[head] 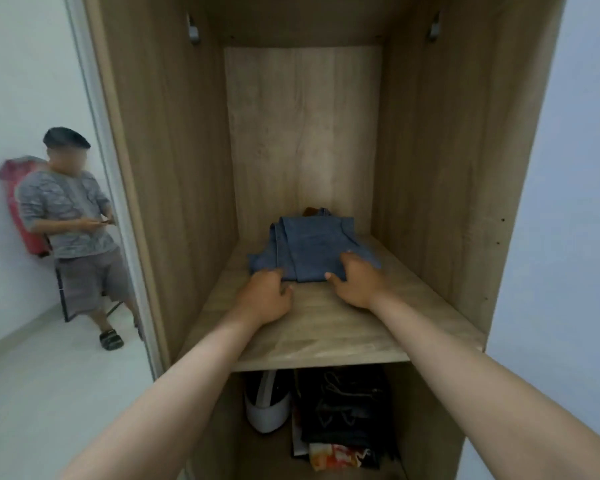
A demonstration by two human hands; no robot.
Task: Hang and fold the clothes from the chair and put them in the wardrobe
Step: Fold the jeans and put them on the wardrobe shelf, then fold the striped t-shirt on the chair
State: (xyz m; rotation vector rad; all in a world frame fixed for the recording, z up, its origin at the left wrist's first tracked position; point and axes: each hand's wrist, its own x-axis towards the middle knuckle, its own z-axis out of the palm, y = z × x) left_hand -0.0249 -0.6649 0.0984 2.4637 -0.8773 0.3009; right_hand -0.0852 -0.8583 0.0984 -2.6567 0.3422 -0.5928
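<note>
A folded pair of blue jeans (pixel 310 245) lies on the wooden shelf (pixel 326 330) inside the open wardrobe (pixel 174 133), toward the back. My left hand (pixel 265 294) grips the near left edge of the jeans, fingers curled under the fabric. My right hand (pixel 357 277) rests on the near right edge, thumb under the fold and fingers on top. A small brown item peeks out behind the jeans. Both forearms reach in over the shelf's front edge.
Below the shelf sit a white object (pixel 265 403), dark clothes (pixel 343 407) and a colourful printed item (pixel 340 457). Two rail brackets (pixel 193 31) hang near the top. A person (pixel 73 230) stands at the left by a red bag (pixel 18 202).
</note>
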